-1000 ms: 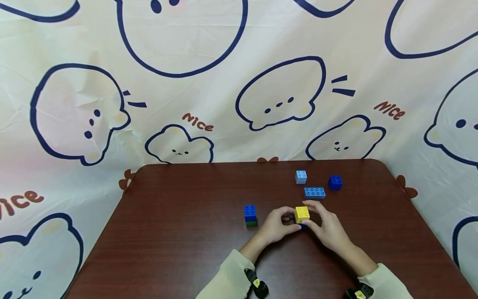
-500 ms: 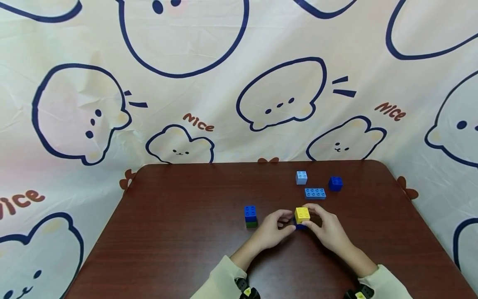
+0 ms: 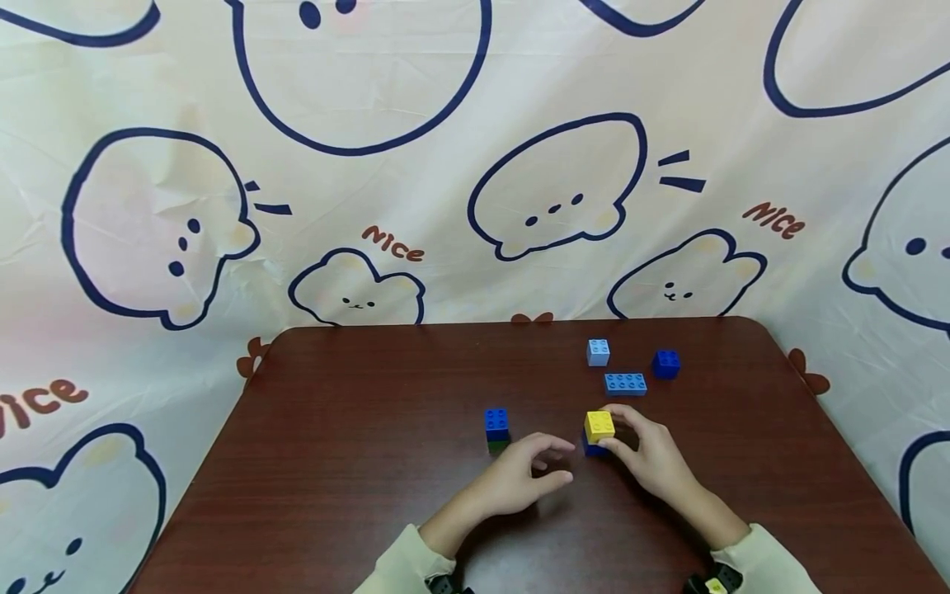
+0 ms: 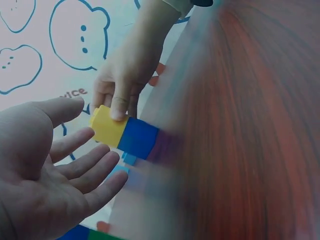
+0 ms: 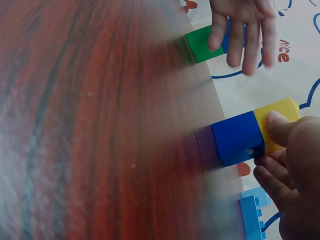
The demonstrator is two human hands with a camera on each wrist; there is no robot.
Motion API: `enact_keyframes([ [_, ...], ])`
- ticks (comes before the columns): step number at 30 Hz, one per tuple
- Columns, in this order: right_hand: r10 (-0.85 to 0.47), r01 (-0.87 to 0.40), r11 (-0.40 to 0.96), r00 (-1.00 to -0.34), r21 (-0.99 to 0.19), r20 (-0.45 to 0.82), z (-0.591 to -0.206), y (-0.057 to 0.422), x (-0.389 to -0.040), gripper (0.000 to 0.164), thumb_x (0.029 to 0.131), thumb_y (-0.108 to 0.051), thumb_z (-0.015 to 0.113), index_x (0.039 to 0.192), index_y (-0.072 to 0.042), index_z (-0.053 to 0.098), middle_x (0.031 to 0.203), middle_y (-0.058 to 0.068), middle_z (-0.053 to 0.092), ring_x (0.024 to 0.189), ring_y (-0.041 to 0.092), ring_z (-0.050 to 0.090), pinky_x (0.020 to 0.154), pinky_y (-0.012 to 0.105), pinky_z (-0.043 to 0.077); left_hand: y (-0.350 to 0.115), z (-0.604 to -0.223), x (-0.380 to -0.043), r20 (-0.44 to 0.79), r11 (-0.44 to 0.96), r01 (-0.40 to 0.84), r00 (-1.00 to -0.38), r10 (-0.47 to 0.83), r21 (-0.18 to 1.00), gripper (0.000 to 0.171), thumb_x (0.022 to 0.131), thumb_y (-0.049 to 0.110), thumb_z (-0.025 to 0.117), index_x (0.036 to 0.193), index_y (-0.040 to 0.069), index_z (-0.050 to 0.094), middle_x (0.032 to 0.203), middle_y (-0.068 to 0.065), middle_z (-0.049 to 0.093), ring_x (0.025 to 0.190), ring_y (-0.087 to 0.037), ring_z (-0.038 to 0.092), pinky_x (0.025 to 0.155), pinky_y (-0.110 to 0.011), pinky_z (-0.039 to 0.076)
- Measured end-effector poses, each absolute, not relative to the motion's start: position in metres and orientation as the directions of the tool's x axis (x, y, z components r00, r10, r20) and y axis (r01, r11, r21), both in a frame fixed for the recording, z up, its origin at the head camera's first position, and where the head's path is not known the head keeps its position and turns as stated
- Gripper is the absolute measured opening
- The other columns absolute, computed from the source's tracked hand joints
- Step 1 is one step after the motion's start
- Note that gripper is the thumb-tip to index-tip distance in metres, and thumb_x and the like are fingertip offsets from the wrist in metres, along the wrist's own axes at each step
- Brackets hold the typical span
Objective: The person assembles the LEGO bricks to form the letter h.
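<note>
A yellow toy brick (image 3: 599,426) sits on top of a dark blue brick (image 5: 239,139), the two stacked on the table. My right hand (image 3: 653,454) pinches the yellow brick between its thumb and fingers. To the left of that stack, my left hand (image 3: 518,474) is apart from the bricks, fingers spread and nothing in them. In the left wrist view its palm and loose fingers (image 4: 90,170) show beside the stack. Left of both hands stands another stack, a blue brick (image 3: 496,423) over a green brick (image 5: 204,45), partly behind my left hand in the right wrist view.
Behind the right hand lie a long light blue brick (image 3: 626,384), a small light blue brick (image 3: 598,352) and a dark blue brick (image 3: 665,364). The brown table (image 3: 356,462) meets a printed cloth (image 3: 445,190) at its back edge.
My left hand has let go of the stack and drawn back toward the left and the front. The right hand stays on the yellow brick, and the dark blue brick beneath shows more.
</note>
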State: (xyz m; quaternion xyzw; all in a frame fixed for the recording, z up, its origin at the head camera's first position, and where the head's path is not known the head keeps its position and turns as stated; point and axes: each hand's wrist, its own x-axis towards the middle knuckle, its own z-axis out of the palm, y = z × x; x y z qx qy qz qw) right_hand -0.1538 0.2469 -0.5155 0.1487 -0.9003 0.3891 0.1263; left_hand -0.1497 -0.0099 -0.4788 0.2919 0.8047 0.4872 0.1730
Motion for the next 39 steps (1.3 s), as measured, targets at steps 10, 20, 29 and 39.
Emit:
enact_keyframes([
  [10, -0.162, -0.342, 0.659, -0.935, -0.670, 0.317, -0.516, 0.248, -0.153, 0.046, 0.085, -0.004, 0.081, 0.127, -0.004, 0.062, 0.116, 0.014, 0.072, 0.104, 0.030, 0.069, 0.087, 0.050, 0.056, -0.050, -0.471, -0.135, 0.032, 0.297, 0.289, -0.764, 0.645, 0.910, 0.032, 0.101, 0.017, 0.067, 0.130, 0.005, 0.064, 0.132, -0.011, 0.063, 0.123, -0.031, 0.059, 0.101, -0.044, 0.051],
  [20, -0.162, -0.329, 0.659, -0.940, -0.677, 0.300, -0.518, 0.249, -0.153, 0.047, 0.085, -0.002, 0.081, 0.128, 0.001, 0.062, 0.115, 0.017, 0.072, 0.105, 0.033, 0.069, 0.086, 0.050, 0.056, -0.097, -0.473, -0.135, 0.033, 0.323, 0.290, -0.789, 0.614, 0.901, 0.038, 0.102, 0.022, 0.066, 0.133, 0.000, 0.061, 0.133, -0.017, 0.063, 0.122, -0.038, 0.060, 0.100, -0.053, 0.050],
  [29, -0.162, -0.309, 0.657, -0.949, -0.688, 0.272, -0.520, 0.249, -0.153, 0.048, 0.086, -0.003, 0.080, 0.130, 0.002, 0.061, 0.116, 0.017, 0.071, 0.107, 0.033, 0.069, 0.086, 0.048, 0.056, -0.120, -0.479, -0.151, 0.007, 0.399, 0.241, -0.863, 0.505, 0.885, 0.033, 0.099, 0.019, 0.069, 0.122, -0.004, 0.064, 0.119, -0.018, 0.068, 0.115, -0.038, 0.063, 0.093, -0.047, 0.054],
  [39, -0.165, -0.298, 0.652, -0.953, -0.698, 0.253, -0.521, 0.248, -0.155, 0.048, 0.086, -0.004, 0.080, 0.130, 0.001, 0.061, 0.116, 0.016, 0.072, 0.107, 0.032, 0.068, 0.086, 0.048, 0.056, -0.108, -0.490, -0.171, 0.100, 0.368, 0.246, -0.922, 0.374, 0.897, 0.063, 0.089, 0.013, 0.081, 0.143, -0.001, 0.052, 0.138, -0.021, 0.058, 0.127, -0.037, 0.056, 0.099, -0.053, 0.050],
])
